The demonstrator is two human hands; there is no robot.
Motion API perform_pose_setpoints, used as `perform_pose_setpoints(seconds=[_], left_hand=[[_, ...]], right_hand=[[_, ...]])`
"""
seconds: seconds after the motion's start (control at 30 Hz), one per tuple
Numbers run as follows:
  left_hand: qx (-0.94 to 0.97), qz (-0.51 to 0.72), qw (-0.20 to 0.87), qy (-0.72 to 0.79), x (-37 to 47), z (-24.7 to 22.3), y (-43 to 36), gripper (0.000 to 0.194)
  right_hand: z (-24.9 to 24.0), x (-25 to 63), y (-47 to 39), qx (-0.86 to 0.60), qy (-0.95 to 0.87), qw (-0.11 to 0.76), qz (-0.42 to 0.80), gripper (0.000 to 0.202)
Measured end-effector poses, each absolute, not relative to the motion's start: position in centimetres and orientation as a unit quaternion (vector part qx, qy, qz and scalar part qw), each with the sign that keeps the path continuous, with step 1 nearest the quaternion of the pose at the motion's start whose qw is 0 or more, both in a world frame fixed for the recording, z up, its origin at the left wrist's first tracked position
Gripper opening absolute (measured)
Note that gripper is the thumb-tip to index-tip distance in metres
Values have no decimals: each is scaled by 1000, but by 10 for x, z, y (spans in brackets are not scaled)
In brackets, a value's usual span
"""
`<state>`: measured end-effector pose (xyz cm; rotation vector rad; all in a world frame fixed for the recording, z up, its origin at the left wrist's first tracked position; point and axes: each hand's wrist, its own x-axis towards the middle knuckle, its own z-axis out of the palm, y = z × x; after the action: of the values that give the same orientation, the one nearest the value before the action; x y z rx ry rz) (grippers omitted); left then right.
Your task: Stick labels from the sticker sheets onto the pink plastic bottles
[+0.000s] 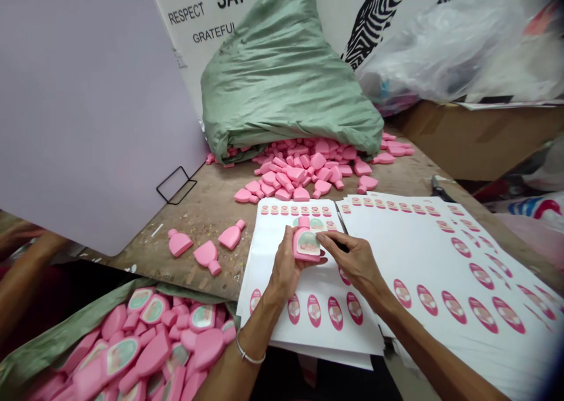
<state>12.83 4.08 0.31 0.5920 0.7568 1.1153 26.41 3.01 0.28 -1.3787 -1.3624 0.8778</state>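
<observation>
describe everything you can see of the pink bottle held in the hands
The pink bottle looks like smooth, matte plastic, with a flattened, round-shouldered body and a narrower top end. Its front carries a pale green and cream label, the print too blurred to read. It is held above printed sheets, narrow end pointing away from the person. The left hand grips it; the right hand has fingertips at the label's edge.

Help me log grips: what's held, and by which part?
The left hand holds a pink bottle by its body; the right hand is at its label, possibly holding something dark.
</observation>
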Motion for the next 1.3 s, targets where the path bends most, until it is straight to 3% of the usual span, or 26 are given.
perform_pose_setpoints(seconds=[0.73, 0.8, 0.97, 1.1, 1.2, 1.3], left_hand=[[288, 516, 738, 327, 128, 2, 41, 41], [317, 509, 733, 321, 126, 3, 40, 34], [331, 487, 749, 305, 120, 4, 37, 45], [358, 445, 769, 286, 119, 11, 31, 46], [364, 409, 787, 284, 111, 15, 23, 48], [369, 412, 766, 328, 85, 11, 21, 50]], right_hand=[[-2, 256, 32, -571, -556, 507, 329, 28], [-2, 257, 32, -576, -569, 503, 303, 29], [4, 268, 36, -670, -600, 410, 153, 43], [3, 271, 41, -628, -600, 411, 277, 62], [-8, 271, 52, -568, -618, 419, 346, 61], [-19, 279, 81, -588, -629, 392, 323, 56]])
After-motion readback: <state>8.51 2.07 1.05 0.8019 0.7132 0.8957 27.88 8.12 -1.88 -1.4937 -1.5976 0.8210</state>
